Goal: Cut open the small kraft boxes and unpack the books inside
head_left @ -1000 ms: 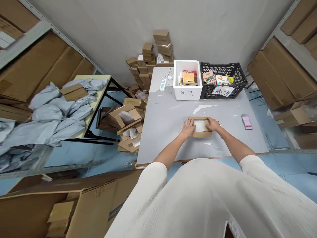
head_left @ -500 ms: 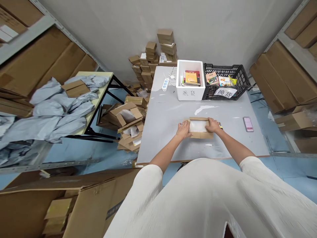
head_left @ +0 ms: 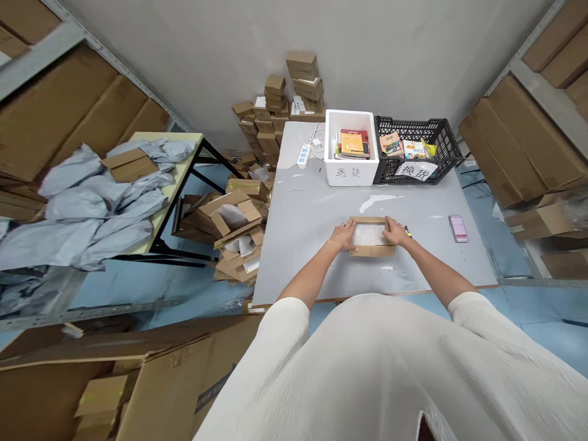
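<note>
A small open cardboard box lies on the grey table in front of me, its flaps folded outward at the near and far sides. Whitish wrapping fills the inside; what it covers is hidden. My left hand grips the box's left end, with fingers over the rim. At the right end, my right hand is closed round the edge in the same way. Just beyond my right hand a small black and yellow object rests on the table, partly covered, its kind unclear.
On the table stand a white foam bin and a black crate, both with books. A phone and a power strip lie there too. Opened cartons heap at left, near a side table with grey parcels.
My view has shifted slightly, so the surroundings sit a little further left. Both hands stay on the box ends, and the left hand's fingers have moved slightly along its edge.
</note>
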`<control>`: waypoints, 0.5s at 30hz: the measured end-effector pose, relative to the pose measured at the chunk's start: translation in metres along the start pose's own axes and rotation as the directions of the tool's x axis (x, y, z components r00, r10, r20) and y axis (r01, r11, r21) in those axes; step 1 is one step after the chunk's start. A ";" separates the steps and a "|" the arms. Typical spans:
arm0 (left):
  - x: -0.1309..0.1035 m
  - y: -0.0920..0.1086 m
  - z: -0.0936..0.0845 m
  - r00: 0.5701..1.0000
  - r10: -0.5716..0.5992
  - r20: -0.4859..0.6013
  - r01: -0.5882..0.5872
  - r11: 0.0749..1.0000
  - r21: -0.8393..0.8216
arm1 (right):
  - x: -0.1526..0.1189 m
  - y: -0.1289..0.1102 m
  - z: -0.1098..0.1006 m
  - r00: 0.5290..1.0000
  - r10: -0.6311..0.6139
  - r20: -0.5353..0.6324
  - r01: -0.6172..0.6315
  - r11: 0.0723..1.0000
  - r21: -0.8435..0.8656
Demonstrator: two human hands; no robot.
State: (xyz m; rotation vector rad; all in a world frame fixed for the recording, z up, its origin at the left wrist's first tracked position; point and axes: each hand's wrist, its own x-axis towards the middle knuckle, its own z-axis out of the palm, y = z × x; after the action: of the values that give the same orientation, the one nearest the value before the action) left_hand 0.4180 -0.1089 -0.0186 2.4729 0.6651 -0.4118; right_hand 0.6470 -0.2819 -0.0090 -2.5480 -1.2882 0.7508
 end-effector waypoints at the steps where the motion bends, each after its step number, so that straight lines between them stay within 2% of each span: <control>1: 0.000 -0.001 0.000 1.000 0.003 -0.002 -0.003 1.000 0.001 | -0.001 0.006 -0.004 1.000 -0.014 0.004 0.014 0.998 0.064; 4: -0.001 -0.002 0.000 1.000 0.012 -0.002 -0.012 1.000 0.011 | -0.006 0.025 -0.013 0.999 -0.039 -0.027 0.045 0.969 0.242; 7: -0.001 -0.002 0.000 1.000 0.011 0.003 -0.012 0.999 0.030 | -0.013 0.044 -0.015 0.993 -0.011 -0.120 0.046 0.954 0.295; 11: -0.001 -0.003 0.000 1.000 0.009 -0.004 -0.009 0.999 0.046 | -0.021 0.062 -0.008 0.981 0.064 -0.181 -0.022 0.974 0.227; 15: -0.001 -0.003 0.002 1.000 0.002 -0.007 -0.001 0.999 0.035 | -0.024 0.063 -0.003 0.971 0.112 -0.209 -0.096 0.992 0.087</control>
State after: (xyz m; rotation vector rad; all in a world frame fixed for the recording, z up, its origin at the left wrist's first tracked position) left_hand 0.4152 -0.1082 -0.0217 2.5087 0.6643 -0.4172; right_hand 0.6810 -0.3387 -0.0223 -2.5683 -1.0460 0.5153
